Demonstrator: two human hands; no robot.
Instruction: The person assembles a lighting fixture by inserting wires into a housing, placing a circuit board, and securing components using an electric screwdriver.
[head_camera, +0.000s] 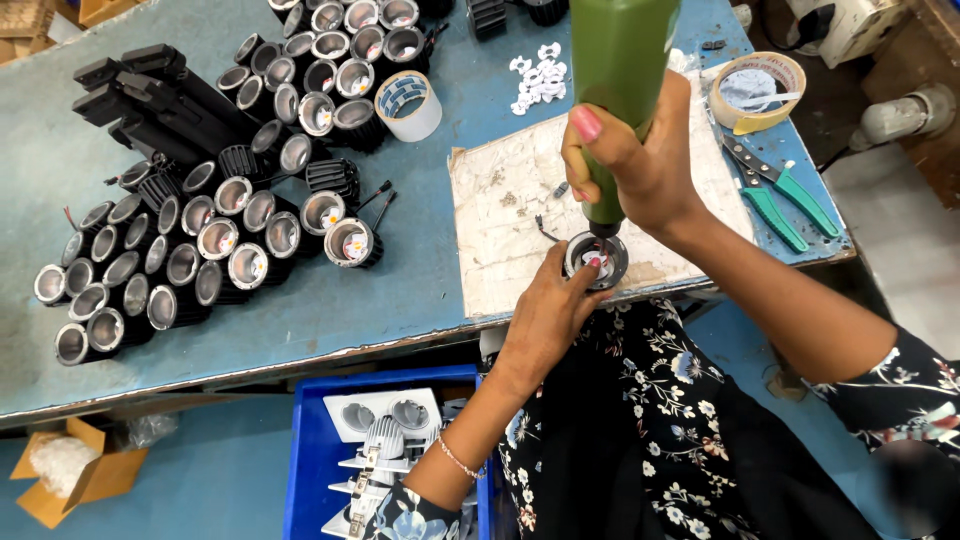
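Observation:
My right hand grips a green electric screwdriver held upright, its bit pointing down into a small round black lamp housing. My left hand holds that housing steady from below-left, fingers on its rim. The housing rests on a worn white board near the blue table's front edge.
Several black lamp housings with reflectors crowd the table's left half. A tape roll stands near them, another tape roll and green-handled pliers lie at the right. A blue crate with white parts sits below the table, beside a cardboard box.

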